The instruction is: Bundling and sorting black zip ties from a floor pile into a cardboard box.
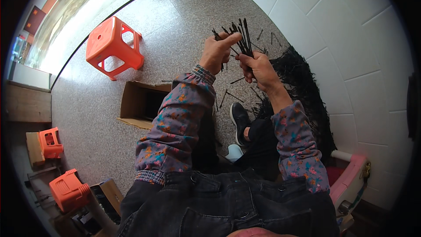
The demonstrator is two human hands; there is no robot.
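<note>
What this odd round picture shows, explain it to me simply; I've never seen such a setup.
There is no robot: these are a person's bare left hand and right hand. The single picture comes from a wide fisheye camera on the person's head, looking down, so straight edges bend. Each hand has thin black sticks in its grip. On the speckled floor are an orange-red stool and an open cardboard box; more sticks lie scattered, and a dark heap lies by the wall.

Forearms point(175, 118) forward, left grip point(214, 53) just beside right grip point(262, 71), both closed
</note>
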